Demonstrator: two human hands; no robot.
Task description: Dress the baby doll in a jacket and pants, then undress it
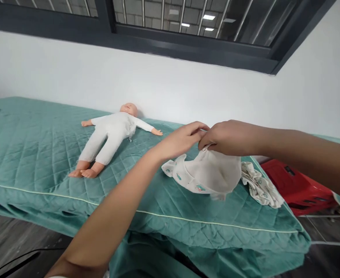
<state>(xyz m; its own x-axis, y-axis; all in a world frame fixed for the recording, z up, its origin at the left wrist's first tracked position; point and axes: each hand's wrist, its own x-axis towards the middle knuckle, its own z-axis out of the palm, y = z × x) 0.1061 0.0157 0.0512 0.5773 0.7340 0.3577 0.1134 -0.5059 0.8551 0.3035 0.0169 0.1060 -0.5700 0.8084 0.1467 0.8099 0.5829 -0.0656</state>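
Note:
A small white baby garment with little green and red prints hangs in folds just over the bed; its exact kind is hard to make out. My right hand pinches its gathered upper edge. Right beside it, my left hand is closed at the same edge, its fingertips partly hidden behind the right hand. To the left, a baby doll in a white body suit lies on its back with arms spread. A crumpled printed cloth rests to the right of the garment.
A green quilted cover drapes the bed, which stands against a white wall under a barred window. Beyond the bed's right end sits a red plastic crate on the dark floor.

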